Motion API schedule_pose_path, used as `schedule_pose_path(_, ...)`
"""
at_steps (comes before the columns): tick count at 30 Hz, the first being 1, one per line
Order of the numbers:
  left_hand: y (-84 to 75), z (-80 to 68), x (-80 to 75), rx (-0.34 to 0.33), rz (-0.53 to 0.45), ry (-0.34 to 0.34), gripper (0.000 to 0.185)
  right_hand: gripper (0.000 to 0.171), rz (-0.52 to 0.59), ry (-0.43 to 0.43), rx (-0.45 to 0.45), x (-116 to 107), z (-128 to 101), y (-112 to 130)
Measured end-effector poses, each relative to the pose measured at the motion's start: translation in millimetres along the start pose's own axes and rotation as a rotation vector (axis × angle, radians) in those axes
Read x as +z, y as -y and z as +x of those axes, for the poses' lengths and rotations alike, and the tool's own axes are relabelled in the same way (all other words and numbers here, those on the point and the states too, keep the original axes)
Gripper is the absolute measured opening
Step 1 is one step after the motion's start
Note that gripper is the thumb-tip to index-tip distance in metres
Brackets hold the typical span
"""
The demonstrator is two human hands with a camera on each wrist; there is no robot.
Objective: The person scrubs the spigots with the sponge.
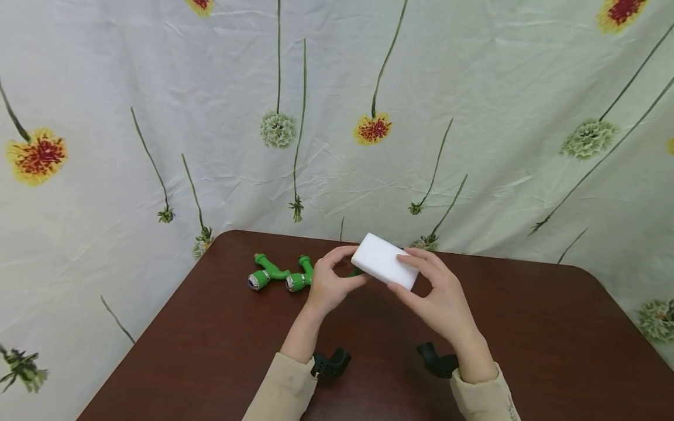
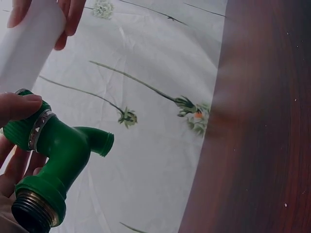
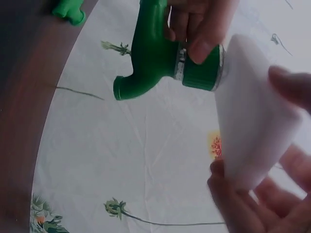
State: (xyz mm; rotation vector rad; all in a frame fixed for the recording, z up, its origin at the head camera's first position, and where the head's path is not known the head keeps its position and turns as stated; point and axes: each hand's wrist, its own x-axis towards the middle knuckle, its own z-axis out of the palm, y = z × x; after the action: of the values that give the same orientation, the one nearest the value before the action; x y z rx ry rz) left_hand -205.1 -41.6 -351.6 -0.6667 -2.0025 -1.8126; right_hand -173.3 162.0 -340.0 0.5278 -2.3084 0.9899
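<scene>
My left hand [image 1: 332, 283] grips a green plastic tap [image 2: 68, 150] by its ribbed knob, thumb on one side and fingers behind. The tap has a silvery collar, a short curved spout and a threaded inlet. In the head view it is mostly hidden behind a white sponge block [image 1: 381, 260]. My right hand [image 1: 439, 292] holds that block tilted, thumb on one edge and fingers on the others. In the right wrist view the block's broad face [image 3: 243, 111] is right at the end of the tap's knob. Both things are held up above the table.
Two more green taps [image 1: 265, 273] lie on the dark brown table [image 1: 210, 351], left of my hands. A pale flower-printed cloth [image 1: 326, 146] hangs behind the table's far edge. Black straps with camera mounts [image 1: 333, 363] are on my wrists, below beige sleeves.
</scene>
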Motion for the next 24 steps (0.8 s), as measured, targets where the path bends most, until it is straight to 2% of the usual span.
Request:
schedule_pose_path(2, -0.6, 0.1, 0.1, -0.002, 0.001, 0.0, 0.042, 0.042, -0.011, 0.009, 0.0, 0.5, 0.2, -0.5)
schedule_pose_path(7, -1.4, 0.7, -0.3, -0.021, -0.027, 0.004, 0.042, 0.043, -0.058, -0.092, 0.046, -2.3, 1.5, -1.5)
schedule_pose_path(9, -1.7, 1.0, -0.6, -0.024, -0.033, 0.006, 0.042, 0.042, -0.036, -0.083, 0.03, -4.6, 1.6, -1.3)
schedule_pose_path(12, -1.7, 1.4, -0.5, -0.023, -0.038, 0.012, 0.041, 0.042, -0.004, -0.023, -0.021, -6.5, 1.7, -1.3)
schedule_pose_path(14, -1.8, 1.6, -0.3, -0.021, -0.035, 0.016, 0.041, 0.041, -0.016, -0.009, -0.041, -6.5, 2.0, -2.0)
schedule_pose_path(20, -2.3, 1.2, -0.1, -0.034, -0.032, 0.014, 0.041, 0.043, -0.082, -0.131, 0.012, -6.6, 2.9, -4.7)
schedule_pose_path(22, -2.3, 1.1, -0.3, -0.04, -0.029, 0.011, 0.04, 0.043, -0.057, -0.123, 0.01, -7.4, 2.8, -4.6)
schedule_pose_path(24, -2.3, 1.2, -0.4, -0.04, -0.024, 0.01, 0.039, 0.043, -0.028, -0.078, -0.017, -8.0, 2.3, -3.8)
